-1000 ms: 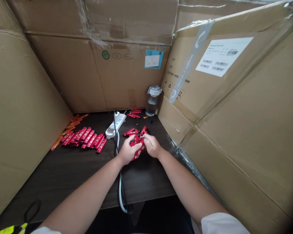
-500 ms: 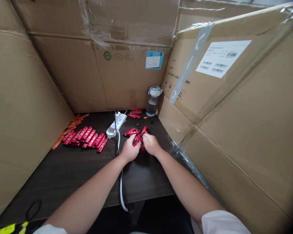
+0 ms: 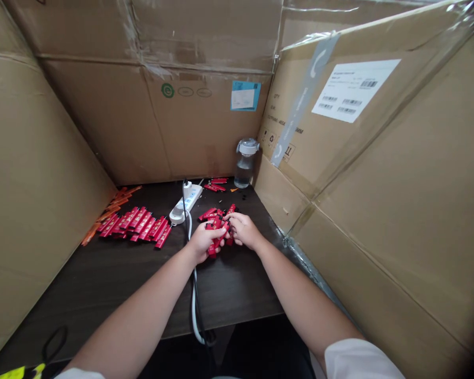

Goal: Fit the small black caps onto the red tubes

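My left hand [image 3: 203,242] is closed around a bunch of several small red bars with gold print and black ends [image 3: 214,247]; the thumb lies across the top. Close on the right, my right hand [image 3: 243,230] has its fingers bent, the fingertips at the upper end of the held bars. What sits between those fingertips is too small to make out. Just behind both hands lies a loose pile of the same red bars [image 3: 208,213], partly covered by the fingers. At the left, many more red bars [image 3: 142,223] lie side by side in an overlapping row.
A white power strip [image 3: 176,215] with plug and cables crosses the dark table [image 3: 142,279]. Orange bars [image 3: 110,210] line the left cardboard wall [image 3: 35,173]. A water bottle [image 3: 244,168] stands in the back right corner. Cardboard encloses the back and right sides.
My left hand has shifted slightly left and turned, showing more of the bunched red bars. My right hand's fingers have loosened a little and stretched toward the bars' upper end.
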Tool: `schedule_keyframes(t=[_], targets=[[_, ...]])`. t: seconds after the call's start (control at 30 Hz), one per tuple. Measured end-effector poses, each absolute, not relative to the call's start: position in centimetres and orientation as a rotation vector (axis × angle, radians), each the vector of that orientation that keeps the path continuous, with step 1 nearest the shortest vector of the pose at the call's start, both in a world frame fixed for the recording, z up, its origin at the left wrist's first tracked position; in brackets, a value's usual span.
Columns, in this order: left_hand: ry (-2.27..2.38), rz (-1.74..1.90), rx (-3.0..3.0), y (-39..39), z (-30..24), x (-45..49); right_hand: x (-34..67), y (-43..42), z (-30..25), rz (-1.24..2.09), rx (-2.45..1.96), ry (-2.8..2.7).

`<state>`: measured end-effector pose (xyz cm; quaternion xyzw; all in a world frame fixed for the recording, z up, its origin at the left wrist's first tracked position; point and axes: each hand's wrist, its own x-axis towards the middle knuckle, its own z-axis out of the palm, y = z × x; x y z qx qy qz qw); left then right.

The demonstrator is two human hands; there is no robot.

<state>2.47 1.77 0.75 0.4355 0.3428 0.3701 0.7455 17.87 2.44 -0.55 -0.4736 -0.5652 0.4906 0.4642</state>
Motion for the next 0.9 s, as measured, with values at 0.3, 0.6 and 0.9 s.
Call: schedule_keyframes(t=[0.3,0.6,0.9], targets=[[0.567,0.627,0.656,1.9,1.6,1.6,17.4,1.3,0.4,1.362,-0.848,-1.265],[0.669,0.740,0.890,1.3,1.9,1.9,17.0,1.0,0.2,1.309,-0.837,-1.297],[0.789,0.954,1.082,0.6,1.6,3.0,17.3,2.0,0.1,1.207,-0.973,-1.215]])
